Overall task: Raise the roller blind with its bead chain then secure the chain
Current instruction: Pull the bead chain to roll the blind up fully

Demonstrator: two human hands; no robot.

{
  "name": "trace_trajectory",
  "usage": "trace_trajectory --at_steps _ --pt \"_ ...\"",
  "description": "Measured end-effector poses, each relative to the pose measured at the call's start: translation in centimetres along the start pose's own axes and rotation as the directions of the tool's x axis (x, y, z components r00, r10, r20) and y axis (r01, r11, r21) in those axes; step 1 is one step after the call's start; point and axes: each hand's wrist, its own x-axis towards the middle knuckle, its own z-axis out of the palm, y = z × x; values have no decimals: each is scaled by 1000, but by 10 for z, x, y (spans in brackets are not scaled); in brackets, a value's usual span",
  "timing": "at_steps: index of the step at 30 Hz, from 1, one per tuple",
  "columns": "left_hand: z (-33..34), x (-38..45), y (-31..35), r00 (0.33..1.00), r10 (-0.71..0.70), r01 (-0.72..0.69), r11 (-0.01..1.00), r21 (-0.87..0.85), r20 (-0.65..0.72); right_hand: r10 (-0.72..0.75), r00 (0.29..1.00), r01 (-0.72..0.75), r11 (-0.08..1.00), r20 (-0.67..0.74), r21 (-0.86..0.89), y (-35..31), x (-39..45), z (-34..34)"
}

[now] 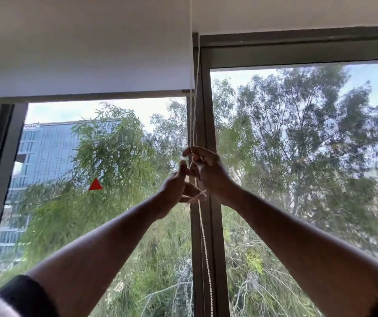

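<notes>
Both arms are reaching up. The right hand is pinching the chain. The left hand is curling its grip around the chain below the blind.

Both arms stretched up & fwd, hands meeting at centre. Right hand sits higher, fingers curled shut, thumb & forefinger pinched. Left hand just below-left, touching it, fingers upright, palm facing right.
</notes>
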Motion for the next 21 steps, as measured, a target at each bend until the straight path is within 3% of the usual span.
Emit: trace_trajectory --at_steps 5,11,14,17,21 --pt "-4 13 17 997 67 -67 998 9 -34 -66 998 65 997 19 37 1 -15 0" --pt "-1 20 43 990 100 -120 967 -224 -98 -152 988 142 973 -40 -181 7 -24 -7" --pt "5 25 65 994 50 -75 959 -273 -97 -103 993 83 959 -60 -272 20 -33 -2" --pt "6 30 83 996 9 -32 963 -268 -88 -36 999 36 974 6 -222 23 -48 9" --pt "2 37 94 992 32 -65 956 -287 -121 -79 991 103 966 111 -237 21 -67 13"
